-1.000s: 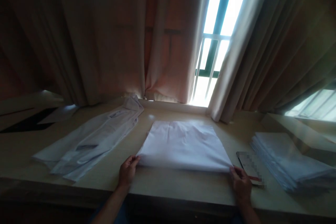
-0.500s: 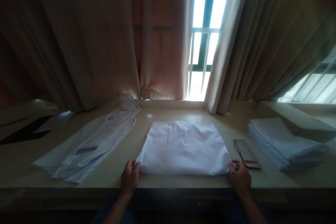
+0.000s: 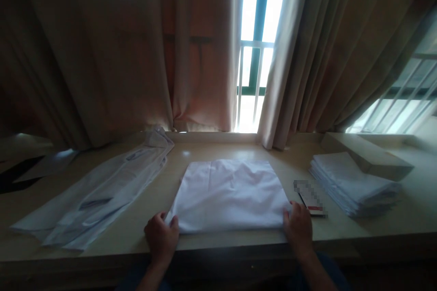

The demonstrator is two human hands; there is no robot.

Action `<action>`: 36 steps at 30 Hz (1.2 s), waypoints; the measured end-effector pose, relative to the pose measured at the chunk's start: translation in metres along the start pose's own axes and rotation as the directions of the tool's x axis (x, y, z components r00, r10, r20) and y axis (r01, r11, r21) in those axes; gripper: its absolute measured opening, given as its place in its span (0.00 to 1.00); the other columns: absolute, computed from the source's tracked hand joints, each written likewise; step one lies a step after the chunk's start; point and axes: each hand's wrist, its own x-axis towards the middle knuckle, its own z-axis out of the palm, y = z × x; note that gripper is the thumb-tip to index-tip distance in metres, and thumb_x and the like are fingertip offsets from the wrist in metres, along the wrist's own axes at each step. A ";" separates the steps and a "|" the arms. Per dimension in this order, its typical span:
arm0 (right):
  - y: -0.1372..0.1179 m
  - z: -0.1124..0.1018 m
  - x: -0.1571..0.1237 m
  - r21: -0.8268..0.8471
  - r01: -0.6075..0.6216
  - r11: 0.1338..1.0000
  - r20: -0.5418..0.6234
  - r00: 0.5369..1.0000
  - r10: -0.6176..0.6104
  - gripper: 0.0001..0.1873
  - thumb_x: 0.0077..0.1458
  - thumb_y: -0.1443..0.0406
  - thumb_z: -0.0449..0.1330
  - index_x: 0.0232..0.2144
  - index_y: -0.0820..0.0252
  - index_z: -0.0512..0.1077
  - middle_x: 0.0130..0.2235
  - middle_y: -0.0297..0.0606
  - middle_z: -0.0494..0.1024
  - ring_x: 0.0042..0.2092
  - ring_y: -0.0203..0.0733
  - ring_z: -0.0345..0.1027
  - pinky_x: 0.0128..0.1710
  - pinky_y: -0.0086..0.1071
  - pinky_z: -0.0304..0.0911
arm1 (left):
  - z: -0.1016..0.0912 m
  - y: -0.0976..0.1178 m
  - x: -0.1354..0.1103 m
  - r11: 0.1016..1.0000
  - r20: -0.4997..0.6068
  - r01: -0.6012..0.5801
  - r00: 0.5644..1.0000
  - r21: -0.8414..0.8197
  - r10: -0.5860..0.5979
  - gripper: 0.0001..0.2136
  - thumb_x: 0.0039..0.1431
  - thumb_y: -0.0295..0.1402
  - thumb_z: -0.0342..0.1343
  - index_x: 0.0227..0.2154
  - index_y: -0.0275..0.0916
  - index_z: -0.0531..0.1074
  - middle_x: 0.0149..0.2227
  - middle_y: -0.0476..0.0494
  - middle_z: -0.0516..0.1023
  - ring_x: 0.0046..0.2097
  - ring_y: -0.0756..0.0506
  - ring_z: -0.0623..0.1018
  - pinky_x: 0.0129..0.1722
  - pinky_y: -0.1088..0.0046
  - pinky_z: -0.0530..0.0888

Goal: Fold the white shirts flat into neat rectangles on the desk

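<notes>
A folded white cloth [image 3: 229, 193] lies flat on the pale tabletop [image 3: 239, 241] in front of me. My left hand [image 3: 161, 235] is closed on the cloth's near left corner. My right hand [image 3: 298, 228] is closed on its near right corner. Both hands rest at the table's front edge.
A white shirt [image 3: 99, 188] lies spread out at the left. A stack of folded white cloths [image 3: 351, 184] sits at the right beside a flat box [image 3: 367, 154]. A small card [image 3: 309, 196] lies by my right hand. Curtains [image 3: 136, 54] and a barred window [image 3: 254, 45] are behind.
My hands have drawn the cloth's near edge a little toward the table's front edge, and the view has swung rightward. Both hands stay on the corners.
</notes>
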 end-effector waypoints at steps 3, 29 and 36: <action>-0.057 0.006 -0.033 0.118 0.377 0.919 0.000 0.925 -0.380 0.19 0.63 0.62 0.46 0.52 0.61 0.67 0.52 0.46 0.71 0.56 0.48 0.61 0.56 0.42 0.53 | -0.003 0.036 -0.024 0.920 -0.087 -0.382 0.923 -0.083 0.375 0.19 0.59 0.37 0.50 0.49 0.32 0.65 0.50 0.33 0.71 0.56 0.38 0.68 0.56 0.59 0.63; 0.001 0.020 -0.055 -0.129 0.192 0.973 0.378 0.917 -0.131 0.47 0.55 0.37 0.38 0.65 0.63 0.48 0.67 0.48 0.37 0.67 0.55 0.23 0.63 0.51 0.26 | -0.018 0.085 -0.095 0.862 0.291 -0.495 0.845 0.106 0.450 0.30 0.57 0.48 0.51 0.62 0.49 0.56 0.67 0.35 0.47 0.66 0.26 0.43 0.57 0.36 0.49; -0.007 0.006 -0.047 -0.163 0.082 0.983 0.353 0.935 -0.020 0.49 0.54 0.38 0.41 0.63 0.70 0.53 0.66 0.55 0.44 0.67 0.61 0.30 0.63 0.52 0.27 | -0.016 0.081 -0.098 0.833 0.306 -0.521 0.836 0.186 0.455 0.29 0.56 0.49 0.51 0.61 0.50 0.58 0.65 0.33 0.51 0.65 0.25 0.46 0.56 0.36 0.51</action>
